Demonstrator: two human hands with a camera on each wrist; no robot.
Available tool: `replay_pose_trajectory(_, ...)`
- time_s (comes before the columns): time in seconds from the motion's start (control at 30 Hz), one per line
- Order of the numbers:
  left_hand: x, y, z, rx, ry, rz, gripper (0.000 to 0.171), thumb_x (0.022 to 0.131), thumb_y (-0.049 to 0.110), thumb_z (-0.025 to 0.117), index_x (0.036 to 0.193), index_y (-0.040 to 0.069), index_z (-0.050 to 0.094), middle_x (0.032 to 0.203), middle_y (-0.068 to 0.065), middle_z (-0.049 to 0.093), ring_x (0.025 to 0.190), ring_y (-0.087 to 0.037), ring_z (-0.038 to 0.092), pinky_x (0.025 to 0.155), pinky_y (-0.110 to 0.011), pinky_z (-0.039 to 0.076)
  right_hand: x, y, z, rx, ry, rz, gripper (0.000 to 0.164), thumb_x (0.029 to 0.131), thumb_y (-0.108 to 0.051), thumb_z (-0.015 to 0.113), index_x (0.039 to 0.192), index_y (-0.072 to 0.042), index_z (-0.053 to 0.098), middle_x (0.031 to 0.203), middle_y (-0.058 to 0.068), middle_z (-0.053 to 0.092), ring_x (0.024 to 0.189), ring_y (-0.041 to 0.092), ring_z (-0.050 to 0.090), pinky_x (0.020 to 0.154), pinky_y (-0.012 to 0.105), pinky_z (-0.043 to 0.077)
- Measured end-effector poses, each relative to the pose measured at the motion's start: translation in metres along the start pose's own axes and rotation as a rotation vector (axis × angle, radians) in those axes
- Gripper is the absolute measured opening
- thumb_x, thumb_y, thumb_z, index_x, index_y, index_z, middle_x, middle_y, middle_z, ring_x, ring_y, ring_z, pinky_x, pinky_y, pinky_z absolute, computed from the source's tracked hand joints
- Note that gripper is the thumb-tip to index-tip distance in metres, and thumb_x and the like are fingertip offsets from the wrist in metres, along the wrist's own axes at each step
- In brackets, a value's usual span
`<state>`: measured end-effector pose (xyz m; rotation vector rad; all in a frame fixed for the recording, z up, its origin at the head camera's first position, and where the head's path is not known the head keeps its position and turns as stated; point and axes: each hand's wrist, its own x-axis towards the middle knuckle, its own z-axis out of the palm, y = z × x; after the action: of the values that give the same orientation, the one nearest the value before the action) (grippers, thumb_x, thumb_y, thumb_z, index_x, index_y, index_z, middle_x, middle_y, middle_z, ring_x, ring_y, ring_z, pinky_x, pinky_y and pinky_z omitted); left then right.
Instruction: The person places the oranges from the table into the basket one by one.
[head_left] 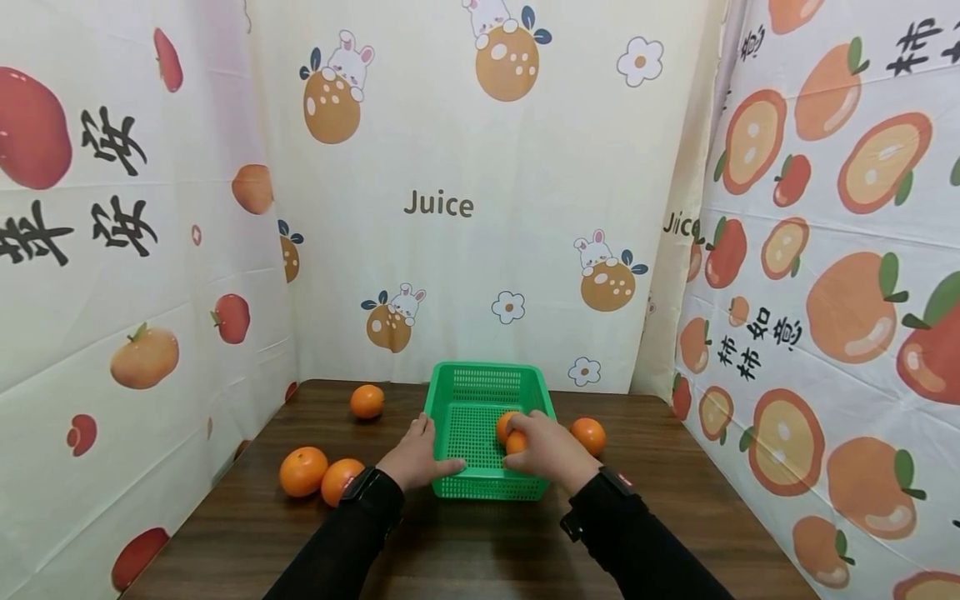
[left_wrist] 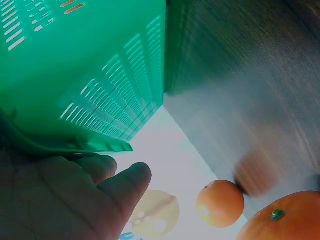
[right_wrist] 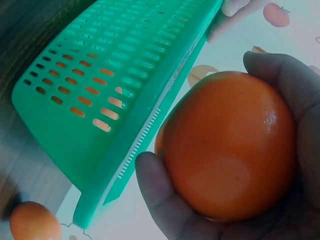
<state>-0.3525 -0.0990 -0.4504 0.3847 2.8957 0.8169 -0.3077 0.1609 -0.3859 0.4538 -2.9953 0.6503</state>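
A green plastic basket [head_left: 465,482] with slotted walls stands on the table. My left hand [head_left: 412,454] holds its near left corner, thumb over the front rim and fingers along the outside of the left wall. In the left wrist view those fingers [left_wrist: 131,186] reach past the rim. My right hand [head_left: 551,450] grips an orange [right_wrist: 230,145] above the right front of the basket, fingers and thumb around the fruit. Just beyond it, another orange [head_left: 505,423] shows inside the basket, partly hidden by the hand and the held fruit.
On the brown table [head_left: 465,550], one orange [head_left: 588,436] lies right of the basket. To the left are a far orange [head_left: 367,402] and two nearer ones, an orange [head_left: 303,472] beside another orange [head_left: 341,479] close to my left wrist. Printed cloths [head_left: 517,192] hang around the table.
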Motion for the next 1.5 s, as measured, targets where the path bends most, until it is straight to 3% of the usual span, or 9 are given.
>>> replay_pose_trajectory(0.3,-0.001,0.001,0.000,-0.002,-0.002,0.000,0.118,0.092,0.071,0.070,0.168,-0.003,0.018,0.179,-0.022,0.010,0.165,-0.041,0.018,0.129,-0.059,0.029,0.002,-0.001,0.007,0.040,0.006,-0.005,0.040,0.087,-0.028,0.085,0.123,-0.018,0.070,0.107,0.006,0.057,0.087,0.023,0.056,0.073,0.036,0.051)
replay_pose_trajectory(0.7,-0.002,0.001,0.000,0.004,0.006,0.009,0.117,0.093,0.070,0.070,0.167,-0.004,0.021,0.178,-0.023,0.012,0.163,-0.042,0.022,0.127,-0.059,0.033,0.006,0.002,0.020,0.113,0.119,0.012,0.039,0.092,-0.031,0.084,0.125,-0.016,0.070,0.109,0.009,0.055,0.086,0.022,0.057,0.070,0.033,0.053)
replay_pose_trajectory(1.23,-0.002,0.002,0.000,-0.009,0.014,-0.003,0.118,0.092,0.070,0.071,0.168,-0.004,0.019,0.178,-0.022,0.012,0.163,-0.042,0.023,0.127,-0.059,0.033,0.018,0.004,0.044,0.158,0.189,0.061,0.034,0.094,-0.035,0.082,0.120,-0.021,0.066,0.112,0.011,0.056,0.083,0.021,0.055,0.066,0.031,0.048)
replay_pose_trajectory(1.5,-0.002,0.002,-0.001,-0.020,0.017,0.001,0.117,0.092,0.069,0.072,0.168,-0.004,0.020,0.178,-0.022,0.012,0.162,-0.043,0.025,0.126,-0.060,0.034,0.024,0.005,0.053,0.186,0.213,0.062,0.036,0.093,-0.031,0.083,0.122,-0.017,0.067,0.114,0.012,0.056,0.082,0.021,0.054,0.066,0.033,0.048)
